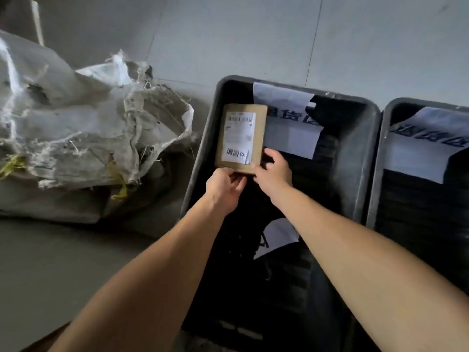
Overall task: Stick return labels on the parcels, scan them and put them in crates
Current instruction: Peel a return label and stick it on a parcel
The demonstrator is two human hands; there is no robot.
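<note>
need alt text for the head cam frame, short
Both hands hold a brown parcel by its near edge over a black crate, left hand and right hand gripping the bottom corners. The parcel carries a white label. A second black crate stands to the right, a torn woven sack to the left.

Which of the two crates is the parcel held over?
The left crate, beside the woven sack; both hands hold the parcel there, while the right crate is cut off.

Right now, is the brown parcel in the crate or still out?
In, but not released: the brown parcel sits within the left crate's walls, label up, with left hand and right hand gripping its near edge.
</note>
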